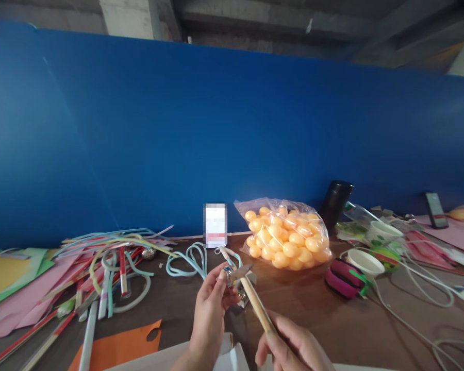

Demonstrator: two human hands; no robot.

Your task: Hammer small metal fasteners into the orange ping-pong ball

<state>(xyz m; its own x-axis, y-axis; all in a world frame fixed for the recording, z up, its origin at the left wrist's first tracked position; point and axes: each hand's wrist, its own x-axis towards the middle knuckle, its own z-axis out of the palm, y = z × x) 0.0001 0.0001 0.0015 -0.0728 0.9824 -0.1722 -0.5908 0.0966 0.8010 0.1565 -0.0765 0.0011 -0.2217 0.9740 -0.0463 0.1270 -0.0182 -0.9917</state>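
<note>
My left hand point(212, 304) pinches a small shiny silver piece point(229, 274) between thumb and fingers; its exact kind is too small to make out. My right hand point(290, 342) is closed around the wooden handle of a small hammer point(256, 304). The hammer's tapered metal head lies right against the silver piece, level with my left fingertips; I cannot tell if they touch. Just under the head, another shiny item point(243, 296) shows, partly hidden by my fingers and the handle. A light blue cord point(191, 260) lies looped beyond my left hand.
A clear bag of orange balls point(286, 239) stands behind the hands. A white card point(215, 225) is upright near the blue partition point(216, 129). Tubes and sticks point(112, 273) clutter the left, beside orange paper point(127, 345). At right are a black bottle point(336, 203), a magenta pouch point(344, 278) and cables.
</note>
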